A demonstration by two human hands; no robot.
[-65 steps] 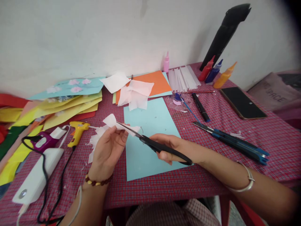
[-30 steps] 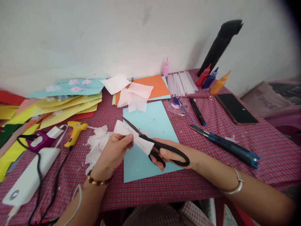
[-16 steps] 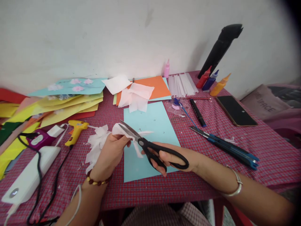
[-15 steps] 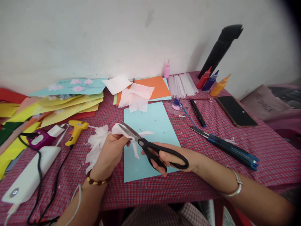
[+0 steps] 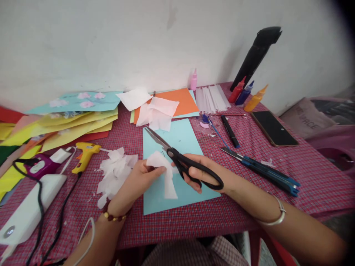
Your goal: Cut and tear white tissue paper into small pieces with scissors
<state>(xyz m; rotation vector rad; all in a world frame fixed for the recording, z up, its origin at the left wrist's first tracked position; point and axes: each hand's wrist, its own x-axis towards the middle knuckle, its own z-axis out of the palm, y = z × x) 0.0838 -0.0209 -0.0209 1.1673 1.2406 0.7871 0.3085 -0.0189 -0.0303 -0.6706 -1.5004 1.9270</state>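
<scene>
Between the thumb and fingers of my left hand (image 5: pixel 145 175) is a piece of white tissue paper (image 5: pixel 170 183), with a strip of it hanging down. My right hand (image 5: pixel 203 171) has its fingers through the handles of black-handled scissors (image 5: pixel 177 157). The blades point up and left, nearly together, just above the tissue piece. Both hands are over a light blue sheet of paper (image 5: pixel 183 136). Left of my left hand lies a heap of cut white tissue pieces (image 5: pixel 115 171).
At left are a yellow glue gun (image 5: pixel 86 155), a white power bank (image 5: pixel 36 207) and stacked coloured papers (image 5: pixel 91 127). A blue box cutter (image 5: pixel 266 171), black marker (image 5: pixel 230 131), phone (image 5: pixel 274 127), glue sticks (image 5: pixel 212 99) and paint bottles (image 5: pixel 255 99) lie to the right.
The tissue has turned in my left hand, and its wider strip now hangs lower. The scissors have moved slightly up and off the tissue, and their blades have come closer together.
</scene>
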